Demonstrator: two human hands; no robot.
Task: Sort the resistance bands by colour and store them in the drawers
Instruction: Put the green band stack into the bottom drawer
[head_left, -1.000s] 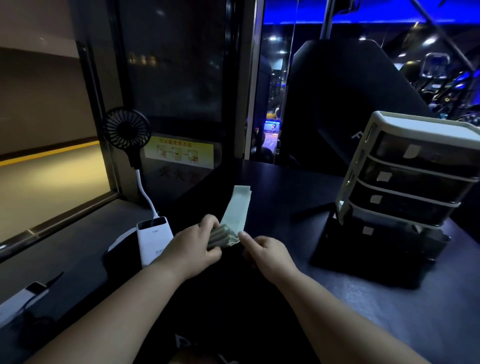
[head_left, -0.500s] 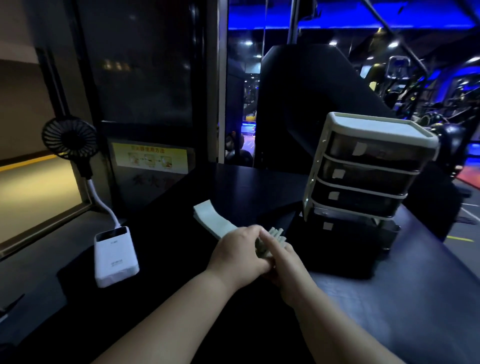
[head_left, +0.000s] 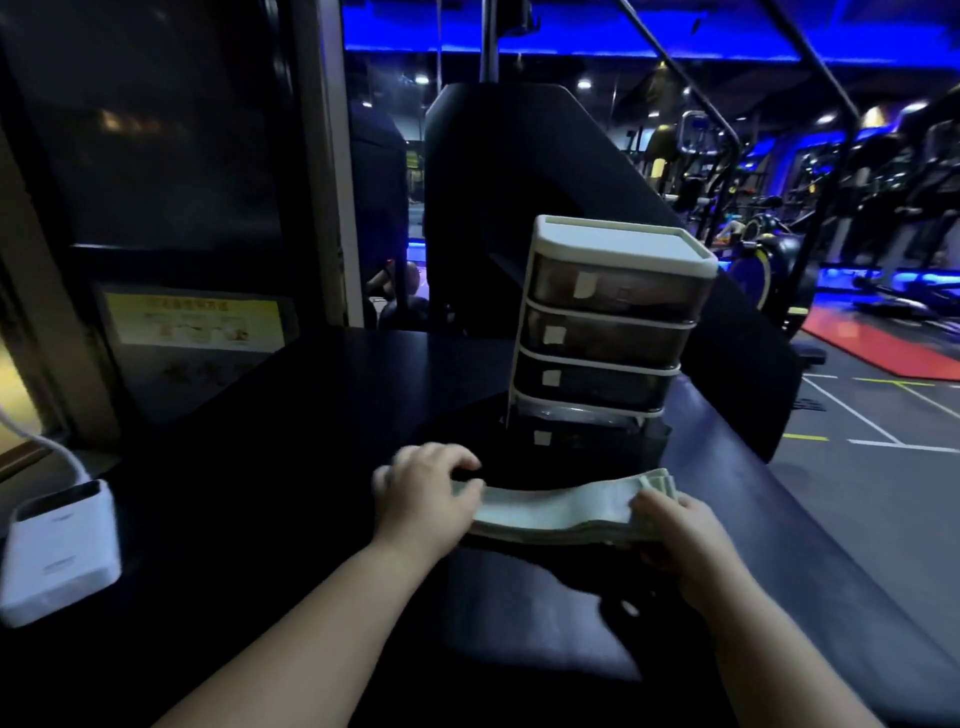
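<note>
A stack of pale green resistance bands (head_left: 558, 512) is stretched flat between my hands, just above the dark table. My left hand (head_left: 423, 493) pinches its left end, thumb on top. My right hand (head_left: 675, 525) grips the right end, where several band edges fan out. Directly behind the bands stands a white-framed drawer unit (head_left: 608, 332) with dark translucent drawers. Its lowest drawer (head_left: 576, 436) is pulled out toward me; the upper three are closed, each with a small white label.
A white power bank (head_left: 60, 551) with a white cable lies at the table's left edge. The table's right edge (head_left: 810, 519) drops to the gym floor. A dark padded machine (head_left: 545, 208) rises behind the drawers.
The view swung right, bringing the drawer unit to the centre. My hands carried the bands rightward and moved apart, spreading the bundle out flat in front of the open bottom drawer.
</note>
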